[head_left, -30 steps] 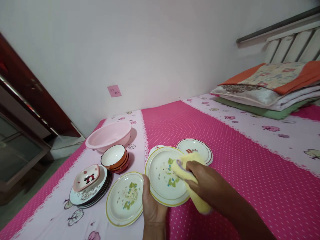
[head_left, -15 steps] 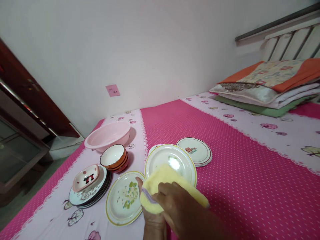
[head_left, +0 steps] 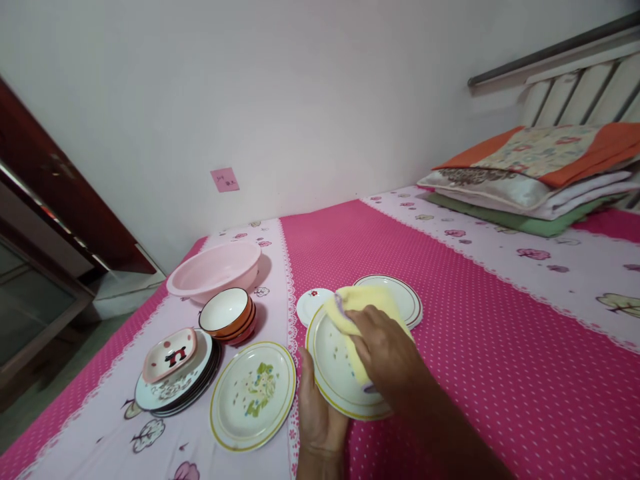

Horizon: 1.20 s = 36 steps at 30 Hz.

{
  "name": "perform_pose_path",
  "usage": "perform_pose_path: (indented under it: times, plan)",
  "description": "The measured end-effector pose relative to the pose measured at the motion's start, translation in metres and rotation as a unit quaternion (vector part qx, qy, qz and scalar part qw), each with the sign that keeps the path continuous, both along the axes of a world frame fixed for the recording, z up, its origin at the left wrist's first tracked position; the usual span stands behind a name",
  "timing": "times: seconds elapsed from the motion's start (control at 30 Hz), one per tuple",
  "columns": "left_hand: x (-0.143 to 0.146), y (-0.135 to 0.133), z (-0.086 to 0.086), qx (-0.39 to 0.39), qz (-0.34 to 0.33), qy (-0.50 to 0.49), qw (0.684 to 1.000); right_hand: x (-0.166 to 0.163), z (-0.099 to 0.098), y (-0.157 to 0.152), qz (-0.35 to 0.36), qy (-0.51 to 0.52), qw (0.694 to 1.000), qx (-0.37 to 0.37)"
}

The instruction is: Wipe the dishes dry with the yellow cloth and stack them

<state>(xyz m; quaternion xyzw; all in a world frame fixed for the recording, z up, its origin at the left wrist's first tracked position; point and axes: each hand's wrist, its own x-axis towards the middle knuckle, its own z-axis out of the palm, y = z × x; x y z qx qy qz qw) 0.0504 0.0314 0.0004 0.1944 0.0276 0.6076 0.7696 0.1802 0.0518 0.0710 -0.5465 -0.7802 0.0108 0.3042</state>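
In my left hand (head_left: 320,407) is a white plate with a yellow rim (head_left: 327,360), held up at a tilt from below; the thumb stands off its left edge and the other fingers are hidden behind it. My right hand (head_left: 383,340) grips a pale yellow cloth with a purple edge (head_left: 373,300), which lies against the plate's upper right face. A second yellow-rimmed plate with a green flower print (head_left: 255,393) lies on the bed to the left. Behind the held plate are a small white dish with a red flower (head_left: 310,303) and red-rimmed plates (head_left: 407,300), partly covered by the cloth.
Stacked orange bowls (head_left: 227,317) stand in front of a pink basin (head_left: 215,270) at the left. A pink-rimmed dish (head_left: 170,353) sits on stacked dark-edged plates (head_left: 145,397). Folded bedding (head_left: 530,173) is piled at the far right, by the wall.
The cloth and my right hand have moved up and right across the plate. The held plate has shifted down and right and tilted, uncovering the small flowered dish and more of my left hand.
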Motion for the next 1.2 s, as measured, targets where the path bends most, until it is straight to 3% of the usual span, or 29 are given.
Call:
perform_pose_path:
  times: [0.13, 0.3, 0.37, 0.43, 0.57, 0.67, 0.73, 0.87, 1.03, 1.1, 1.2]
  plan:
    - [-0.011, 0.003, -0.001, -0.027, 0.033, -0.006, 0.999, 0.020, 0.001, -0.003, -0.037, -0.028, 0.997, -0.068]
    - [-0.018, 0.002, 0.005, -0.062, 0.061, -0.021, 0.996, 0.016, -0.006, -0.033, 0.108, 0.008, 0.991, -0.082]
    - [-0.019, -0.001, 0.010, -0.080, 0.047, -0.020, 0.995, 0.003, -0.013, -0.043, 0.151, 0.021, 0.983, -0.103]
    - [-0.020, -0.004, 0.014, -0.102, 0.025, -0.018, 0.994, -0.014, -0.019, -0.048, 0.179, 0.033, 0.980, -0.079]
    - [-0.015, -0.007, 0.017, -0.120, 0.040, -0.023, 0.992, -0.038, -0.019, -0.042, 0.154, 0.066, 0.986, 0.009]
    - [-0.008, -0.007, 0.013, -0.131, 0.070, -0.015, 0.989, -0.042, -0.009, -0.031, 0.121, 0.092, 0.988, -0.003]
    - [-0.006, -0.006, 0.010, -0.139, 0.082, -0.010, 0.987, -0.040, -0.003, -0.029, 0.128, 0.117, 0.985, -0.018]
    - [-0.016, -0.008, 0.011, -0.148, 0.077, -0.001, 0.986, -0.031, -0.003, -0.041, 0.223, 0.142, 0.961, -0.085]
    - [-0.037, -0.011, 0.017, -0.156, -0.025, 0.058, 0.986, -0.011, -0.007, -0.057, 0.293, 0.097, 0.934, -0.180]
    - [-0.040, -0.009, 0.017, -0.158, -0.041, 0.073, 0.984, 0.002, -0.005, -0.055, 0.291, 0.079, 0.935, -0.188]
    - [-0.040, -0.002, 0.013, -0.131, 0.016, 0.058, 0.989, 0.024, 0.002, -0.043, 0.242, 0.066, 0.947, -0.199]
